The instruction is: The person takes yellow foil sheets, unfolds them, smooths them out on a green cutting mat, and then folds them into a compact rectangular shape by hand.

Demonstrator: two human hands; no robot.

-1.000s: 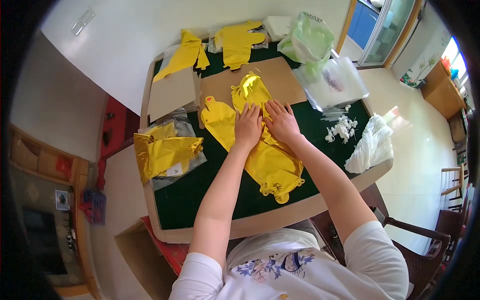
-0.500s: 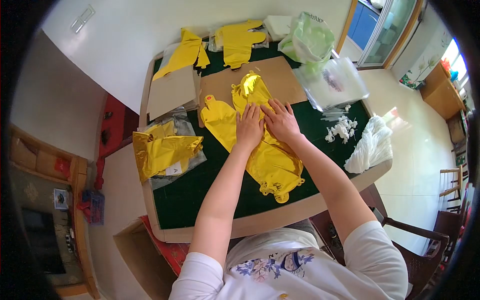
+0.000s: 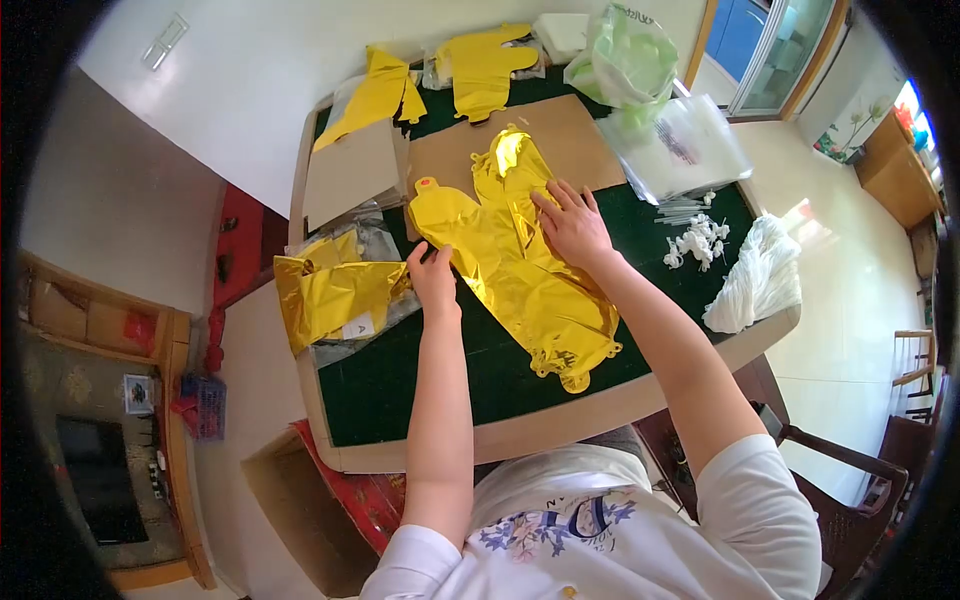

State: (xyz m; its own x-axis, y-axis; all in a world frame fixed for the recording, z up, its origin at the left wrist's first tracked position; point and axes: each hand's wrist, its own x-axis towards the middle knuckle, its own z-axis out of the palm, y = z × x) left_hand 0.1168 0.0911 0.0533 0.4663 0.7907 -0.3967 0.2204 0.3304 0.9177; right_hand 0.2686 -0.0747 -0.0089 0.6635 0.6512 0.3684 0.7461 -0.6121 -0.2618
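A large sheet of yellow foil (image 3: 500, 255), shaped like a flat balloon, lies across the green table and a brown cardboard sheet. My right hand (image 3: 575, 226) rests on its right side, fingers spread. At the left edge of that foil is my left hand (image 3: 433, 275), its fingers apart and bent, between the foil and a second folded gold piece (image 3: 350, 300). That second piece lies on a clear plastic bag with a white label. The left fingertips are near both pieces; whether they touch either I cannot tell.
More yellow foil shapes (image 3: 482, 72) lie at the back, beside cardboard (image 3: 352, 172). A green-white bag (image 3: 625, 62), clear plastic sleeves (image 3: 680, 150), white ties (image 3: 698, 243) and a white bundle (image 3: 755, 275) are on the right. An open box (image 3: 310, 500) stands below the table's front left.
My left hand has left the middle of the large foil and moved left toward the folded gold piece. My right hand remains on the foil. The view has shifted slightly.
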